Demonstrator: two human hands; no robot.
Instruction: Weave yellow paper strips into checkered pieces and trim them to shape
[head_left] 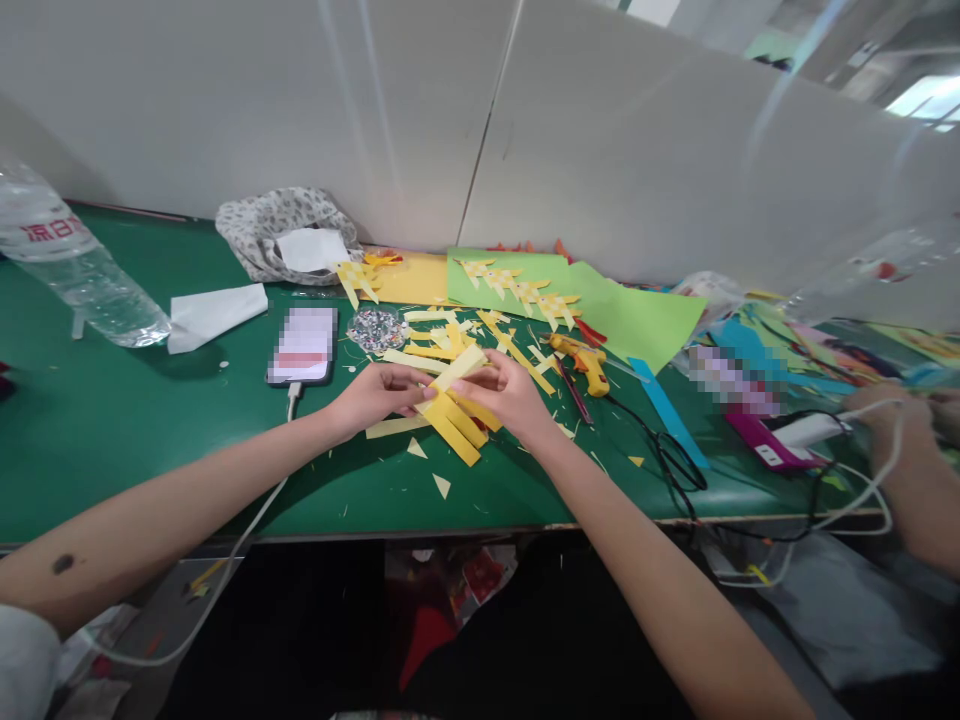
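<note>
Woven yellow paper strips (pixel 459 428), pale and deeper yellow, are held over the middle of the green table. My left hand (pixel 386 395) pinches their left edge between thumb and fingers. At their upper right, my right hand (pixel 506 393) grips the strips, with its thumb on top and some fingers hidden behind. Loose yellow strips and thin offcuts (pixel 517 350) lie behind and around my hands. A small heap of beads (pixel 376 328) sits just beyond my left hand. To the right of my right hand lies a yellow glue gun (pixel 581 362) beside a dark, slim tool (pixel 574 392).
A phone (pixel 304 345) on a white cable lies left. A water bottle (pixel 79 270) leans at far left, near a white paper (pixel 217 315). Green sheets (pixel 637 315) hold folded yellow pieces (pixel 517 288). Black cable (pixel 679 465) coils right, near a blue strip (pixel 667 412) and another person's arm (pixel 911 480).
</note>
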